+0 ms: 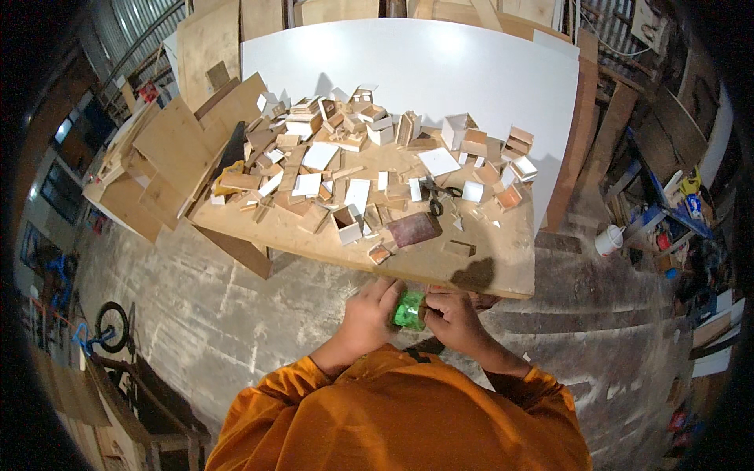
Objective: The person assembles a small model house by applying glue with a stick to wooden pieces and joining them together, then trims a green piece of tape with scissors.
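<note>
Close to my body, just off the table's near edge, I hold a shiny, see-through green plastic container [408,311] between both hands. My left hand [369,312] is wrapped round its left side. My right hand [455,320] is closed at its right end, thumb and fingers pinched together; whether a small part sits in that pinch is hidden. Just beyond stands the wooden table [495,259]. On it, nearest my hands, lie a small wooden block [380,253], a dark reddish sanding sheet or pad [415,229] and black-handled scissors [437,206].
Wood scraps and small white-and-wood boxes [345,224] crowd the tabletop. A large white panel [408,63] leans behind it. Plywood sheets [169,149] stand at the left. A white bucket [609,240] is on the floor at right; a small bicycle wheel [114,326] shows at lower left.
</note>
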### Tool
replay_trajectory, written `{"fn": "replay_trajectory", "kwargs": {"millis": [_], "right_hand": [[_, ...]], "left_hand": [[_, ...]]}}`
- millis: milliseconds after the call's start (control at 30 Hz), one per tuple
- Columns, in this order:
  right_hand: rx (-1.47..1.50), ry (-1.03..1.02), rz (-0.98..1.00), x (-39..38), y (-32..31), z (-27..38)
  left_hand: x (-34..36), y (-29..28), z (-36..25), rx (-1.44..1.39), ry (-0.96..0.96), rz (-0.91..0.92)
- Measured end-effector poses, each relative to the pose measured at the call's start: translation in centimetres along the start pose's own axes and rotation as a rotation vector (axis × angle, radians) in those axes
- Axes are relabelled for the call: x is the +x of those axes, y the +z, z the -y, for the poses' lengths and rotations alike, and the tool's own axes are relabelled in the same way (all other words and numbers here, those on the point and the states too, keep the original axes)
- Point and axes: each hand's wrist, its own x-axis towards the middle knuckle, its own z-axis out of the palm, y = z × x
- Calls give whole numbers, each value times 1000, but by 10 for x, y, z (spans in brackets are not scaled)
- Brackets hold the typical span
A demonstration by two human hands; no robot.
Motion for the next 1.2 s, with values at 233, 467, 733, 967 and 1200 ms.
{"fn": "replay_trajectory", "kwargs": {"millis": [233,467,733,967,1200], "right_hand": [[499,454,-18,-28,30,-39],[971,612,-1,-39,32,-48],[919,547,-1,-54,34,-65],[710,355,-66,-45,20,-34],[890,523,-276,-33,-3,8]], "left_hand": [[-12,10,3,55,21,56],[-15,12,2,33,13,78],[-13,13,0,13,30,82],[-12,8,2,-27,7,14],[-23,21,16,-310,-166,-131]]}}
